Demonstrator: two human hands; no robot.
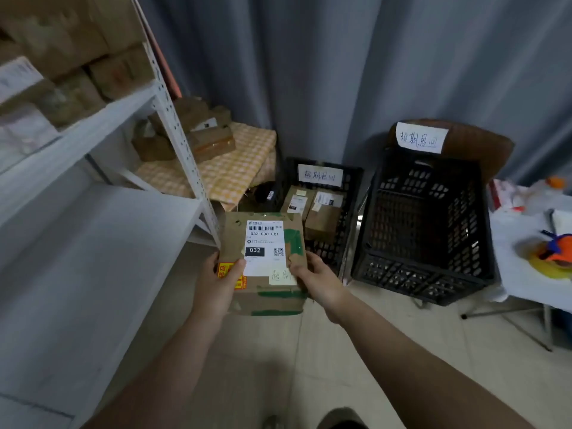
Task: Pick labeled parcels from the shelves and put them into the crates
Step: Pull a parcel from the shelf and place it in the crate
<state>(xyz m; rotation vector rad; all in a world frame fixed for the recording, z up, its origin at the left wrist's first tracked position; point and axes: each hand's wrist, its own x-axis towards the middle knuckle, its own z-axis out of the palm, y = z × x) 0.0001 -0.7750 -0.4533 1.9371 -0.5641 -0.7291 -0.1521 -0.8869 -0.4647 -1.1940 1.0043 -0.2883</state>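
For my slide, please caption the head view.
A labeled parcel held by left hand and right hand near low crate and tall crate.

A brown cardboard parcel [263, 264], green-taped with a white 032 label, is held label-up before the smaller black crate [350, 199], which holds two labeled boxes [322, 219]; a taller black crate [418, 274] stands beside.

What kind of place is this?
Likely a parcel depot or storeroom: a white metal shelf stacked with cardboard boxes, a low crate and a tall crate with handwritten signs, and a barcode-labelled parcel gripped by the left hand and right hand.
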